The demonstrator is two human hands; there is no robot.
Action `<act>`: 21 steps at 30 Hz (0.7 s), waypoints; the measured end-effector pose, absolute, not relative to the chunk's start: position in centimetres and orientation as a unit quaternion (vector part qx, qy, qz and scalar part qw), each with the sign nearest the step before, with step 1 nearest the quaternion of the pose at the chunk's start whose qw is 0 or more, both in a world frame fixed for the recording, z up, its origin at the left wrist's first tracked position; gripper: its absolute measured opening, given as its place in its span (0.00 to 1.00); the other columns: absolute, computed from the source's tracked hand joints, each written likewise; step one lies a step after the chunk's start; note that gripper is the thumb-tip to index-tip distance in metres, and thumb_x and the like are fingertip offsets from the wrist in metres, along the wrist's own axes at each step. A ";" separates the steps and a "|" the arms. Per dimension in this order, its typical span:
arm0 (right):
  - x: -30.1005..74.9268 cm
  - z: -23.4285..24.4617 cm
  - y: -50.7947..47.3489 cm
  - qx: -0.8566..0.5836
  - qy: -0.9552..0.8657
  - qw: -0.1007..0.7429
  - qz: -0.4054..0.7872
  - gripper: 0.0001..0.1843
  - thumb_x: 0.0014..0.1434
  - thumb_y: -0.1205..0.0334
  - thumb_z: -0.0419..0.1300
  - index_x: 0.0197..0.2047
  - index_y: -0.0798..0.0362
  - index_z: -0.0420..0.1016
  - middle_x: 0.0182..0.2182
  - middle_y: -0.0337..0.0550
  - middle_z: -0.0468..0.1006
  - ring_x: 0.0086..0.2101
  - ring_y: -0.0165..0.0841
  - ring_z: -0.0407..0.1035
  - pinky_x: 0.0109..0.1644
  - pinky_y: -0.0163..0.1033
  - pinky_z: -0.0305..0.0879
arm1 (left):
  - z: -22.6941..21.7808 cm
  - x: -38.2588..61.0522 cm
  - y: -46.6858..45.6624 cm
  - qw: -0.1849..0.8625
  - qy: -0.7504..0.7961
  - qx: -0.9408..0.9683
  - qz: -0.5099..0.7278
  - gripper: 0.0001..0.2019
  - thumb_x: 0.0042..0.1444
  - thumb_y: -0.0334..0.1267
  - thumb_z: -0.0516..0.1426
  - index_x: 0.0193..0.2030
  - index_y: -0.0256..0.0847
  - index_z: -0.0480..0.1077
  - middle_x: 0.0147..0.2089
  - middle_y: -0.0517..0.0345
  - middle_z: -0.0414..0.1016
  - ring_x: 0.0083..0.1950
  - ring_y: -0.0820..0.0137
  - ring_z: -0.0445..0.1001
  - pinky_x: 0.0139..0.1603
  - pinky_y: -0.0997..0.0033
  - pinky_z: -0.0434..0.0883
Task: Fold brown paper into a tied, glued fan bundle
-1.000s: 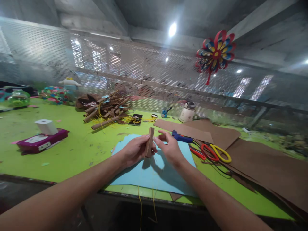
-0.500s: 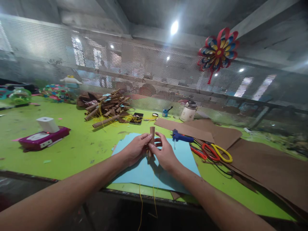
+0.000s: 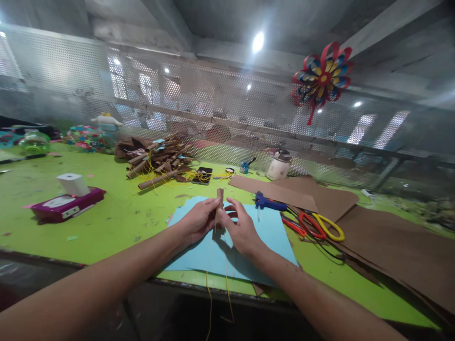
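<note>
A small brown paper roll (image 3: pixel 219 204) stands nearly upright in front of me, above the light blue sheets (image 3: pixel 261 258). Its left side is pinched by my left hand (image 3: pixel 201 219), thumb in front and the other fingers partly hidden behind. My right hand (image 3: pixel 242 226) presses its thumb against the lower part of the roll, with its forefinger arched away from the paper. Thin yellow string (image 3: pixel 209 296) hangs from below the roll over the table's front edge.
Right of the sheets lie a blue glue gun (image 3: pixel 270 202), scissors with red handles (image 3: pixel 310 224), a yellow handle loop (image 3: pixel 330 228) and large brown paper (image 3: pixel 401 251). Behind are a pile of brown rolls (image 3: pixel 159 163) and a jug (image 3: pixel 279 166). A purple packet (image 3: pixel 67 206) sits left.
The roll has moved slightly left and leans a little differently. My right hand's fingers have loosened away from it, while its thumb stays on the paper.
</note>
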State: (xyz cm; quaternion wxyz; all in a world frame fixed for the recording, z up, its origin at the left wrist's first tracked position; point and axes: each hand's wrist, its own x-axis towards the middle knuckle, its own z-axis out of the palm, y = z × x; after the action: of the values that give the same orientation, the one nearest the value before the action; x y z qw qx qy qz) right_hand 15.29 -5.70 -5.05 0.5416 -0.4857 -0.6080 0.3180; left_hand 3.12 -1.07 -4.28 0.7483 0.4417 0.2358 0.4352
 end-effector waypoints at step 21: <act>20.2 -1.7 -4.1 -0.494 -0.534 0.665 0.168 0.17 0.56 0.50 0.54 0.24 0.54 0.65 0.16 0.33 0.64 0.19 0.25 0.56 0.24 0.33 0.54 | -4.0 2.4 -1.2 0.760 0.240 0.485 0.361 0.12 0.57 0.38 0.53 0.32 0.30 0.71 0.32 0.45 0.74 0.31 0.66 0.74 0.33 0.69 0.70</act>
State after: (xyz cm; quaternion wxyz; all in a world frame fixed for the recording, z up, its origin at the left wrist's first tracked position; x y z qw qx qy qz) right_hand 20.19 -4.05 -1.65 0.6652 -0.4940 -0.5339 0.1684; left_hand 2.42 -1.16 -3.97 0.7600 0.4846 0.2399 0.3605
